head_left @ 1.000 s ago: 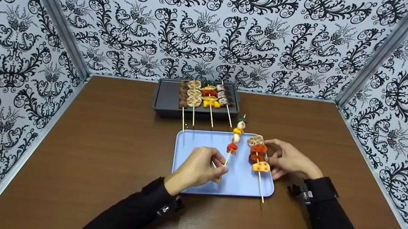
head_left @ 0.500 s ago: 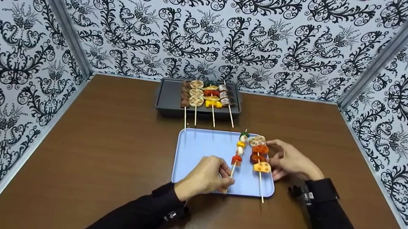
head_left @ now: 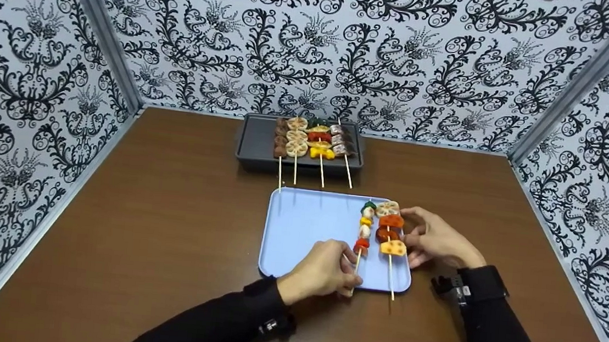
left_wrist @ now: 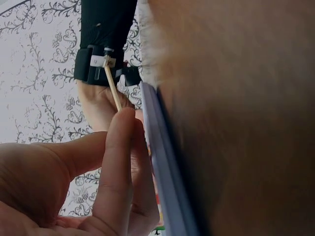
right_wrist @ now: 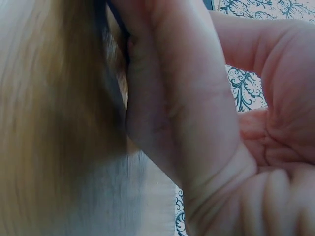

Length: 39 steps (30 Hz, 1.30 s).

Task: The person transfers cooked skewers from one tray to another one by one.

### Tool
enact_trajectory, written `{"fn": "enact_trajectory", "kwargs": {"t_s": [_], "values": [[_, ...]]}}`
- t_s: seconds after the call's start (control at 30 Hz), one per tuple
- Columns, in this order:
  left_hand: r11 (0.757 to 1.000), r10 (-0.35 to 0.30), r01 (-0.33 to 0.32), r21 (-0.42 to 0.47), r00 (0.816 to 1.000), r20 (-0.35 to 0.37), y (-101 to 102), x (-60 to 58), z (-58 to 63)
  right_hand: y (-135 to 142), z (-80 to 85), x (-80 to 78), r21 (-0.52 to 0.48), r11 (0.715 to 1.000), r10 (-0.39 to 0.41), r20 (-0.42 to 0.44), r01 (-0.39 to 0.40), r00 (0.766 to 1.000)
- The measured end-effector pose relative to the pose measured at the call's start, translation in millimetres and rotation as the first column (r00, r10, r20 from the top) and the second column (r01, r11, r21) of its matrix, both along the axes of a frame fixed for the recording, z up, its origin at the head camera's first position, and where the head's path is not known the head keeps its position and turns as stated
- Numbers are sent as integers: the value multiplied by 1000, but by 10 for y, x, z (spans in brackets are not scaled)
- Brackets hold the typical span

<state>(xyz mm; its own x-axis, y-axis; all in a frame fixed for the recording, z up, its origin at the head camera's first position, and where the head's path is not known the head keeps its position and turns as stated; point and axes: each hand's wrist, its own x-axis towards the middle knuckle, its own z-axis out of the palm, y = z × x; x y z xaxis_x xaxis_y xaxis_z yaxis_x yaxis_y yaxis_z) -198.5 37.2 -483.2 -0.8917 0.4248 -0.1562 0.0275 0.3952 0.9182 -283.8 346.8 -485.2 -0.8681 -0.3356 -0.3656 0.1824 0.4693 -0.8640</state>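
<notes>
My left hand (head_left: 326,266) pinches the bare stick end of a food skewer (head_left: 364,231) strung with red, white, yellow and green pieces. This skewer lies low over the right part of a light blue tray (head_left: 305,220). In the left wrist view the thumb and fingertips meet on the wooden stick (left_wrist: 113,88), beside the tray's edge (left_wrist: 165,167). At the tray's right edge, my right hand (head_left: 436,240) grips the rim, fingertips partly hidden. Close by it a second skewer (head_left: 393,248), with a lotus root slice and orange and red pieces, lies on the tray.
Behind the tray stands a dark grey grill pan (head_left: 255,139) bearing several skewers, among them one of lotus root slices (head_left: 297,137). Their sticks point toward the tray, over the brown table (head_left: 180,209). Patterned walls (head_left: 315,45) enclose the table at the back and sides.
My left hand has moved right and toward me, lowering the skewer from a tilt over the tray's back edge to lie alongside the second skewer. My right hand has stayed at the tray's edge.
</notes>
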Motion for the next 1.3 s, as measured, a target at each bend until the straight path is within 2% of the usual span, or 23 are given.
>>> {"fn": "enact_trajectory", "kwargs": {"t_s": [0.53,0.63,0.73,0.9,1.03,1.3], "values": [[999,-14,13,43,999,31,262,86,-7,5,7,1,-13,1000,-21,20,21,1000],[999,-29,29,26,1000,4,271,90,-19,2,10,2,-18,1000,-23,27,24,999],[998,-54,53,-28,997,-55,256,77,-22,-5,13,4,-21,1000,-21,28,21,999],[991,-100,85,-104,983,-151,221,56,-7,-9,31,9,-13,1000,-3,12,3,1000],[987,-112,92,-130,980,-161,191,47,10,-3,38,12,-17,1000,4,10,-4,1000],[986,-132,112,-122,977,-167,101,15,61,10,15,15,-14,1000,-5,17,5,1000]]}}
